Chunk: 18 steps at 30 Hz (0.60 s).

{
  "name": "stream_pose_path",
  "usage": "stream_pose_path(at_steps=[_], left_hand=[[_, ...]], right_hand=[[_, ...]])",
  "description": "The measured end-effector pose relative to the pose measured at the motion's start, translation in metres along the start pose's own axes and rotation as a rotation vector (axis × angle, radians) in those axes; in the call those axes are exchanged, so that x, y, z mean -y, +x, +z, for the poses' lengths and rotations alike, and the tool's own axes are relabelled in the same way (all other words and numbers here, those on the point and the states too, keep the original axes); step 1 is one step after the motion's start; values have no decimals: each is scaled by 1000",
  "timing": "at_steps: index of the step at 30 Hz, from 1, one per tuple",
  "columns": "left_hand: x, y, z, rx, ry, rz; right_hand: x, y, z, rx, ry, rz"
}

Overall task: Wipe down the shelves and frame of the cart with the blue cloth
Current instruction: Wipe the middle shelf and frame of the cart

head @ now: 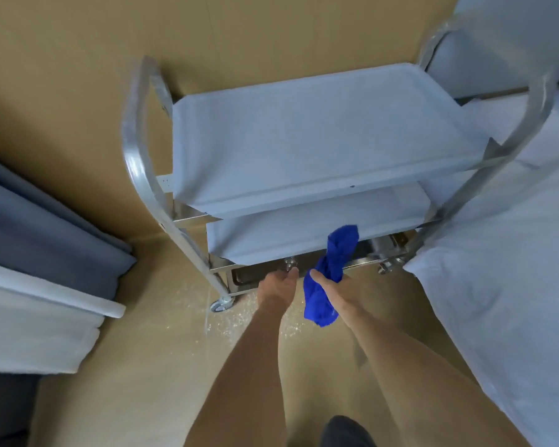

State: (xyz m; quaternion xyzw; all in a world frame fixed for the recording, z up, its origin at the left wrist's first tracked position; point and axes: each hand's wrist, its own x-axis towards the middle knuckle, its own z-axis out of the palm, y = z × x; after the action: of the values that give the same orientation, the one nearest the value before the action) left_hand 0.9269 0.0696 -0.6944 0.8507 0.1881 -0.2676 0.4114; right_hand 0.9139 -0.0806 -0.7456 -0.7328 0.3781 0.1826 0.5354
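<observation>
One cart (pixel 136 130), two white shelves (pixel 320 133) (pixel 304 230), one blue cloth (pixel 333 266), two hands (pixel 276 282) (pixel 336 287), one caster (pixel 221 304).

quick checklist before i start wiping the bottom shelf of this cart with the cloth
1. Blue cloth in hand: ok, the right hand grips it around its middle.
2. Cloth spread flat for wiping: not ok, it is bunched and twisted.
3. Left hand steadying the cart: ok, it reaches to the lowest shelf's front edge.
4. Top shelf free of items: ok, nothing lies on it.
5. Lowest shelf free of items: cannot tell, mostly hidden under the middle shelf.
6. Caster locked: cannot tell.
</observation>
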Motion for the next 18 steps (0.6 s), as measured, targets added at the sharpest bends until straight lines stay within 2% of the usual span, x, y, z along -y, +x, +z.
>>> stream_pose_path(at_steps=[4,6,8,12,15,18], left_hand=[[-43,-63,-45,106,-314,-273],[-79,-98,-76,154,-426,-387],[-117,-124,-107,196,-485,-429],[-198,-140,-166,108,-491,-379],[-266,-136,-204,-32,-476,-216],[-320,-122,-228,-97,-487,-79]], right_hand=[[58,-79,-18,92,54,121],[96,-124,-34,140,12,128],[142,-163,-51,183,-16,82],[243,-205,-83,138,30,-144],[318,-212,-103,64,51,-267],[379,-199,-116,43,84,-361]])
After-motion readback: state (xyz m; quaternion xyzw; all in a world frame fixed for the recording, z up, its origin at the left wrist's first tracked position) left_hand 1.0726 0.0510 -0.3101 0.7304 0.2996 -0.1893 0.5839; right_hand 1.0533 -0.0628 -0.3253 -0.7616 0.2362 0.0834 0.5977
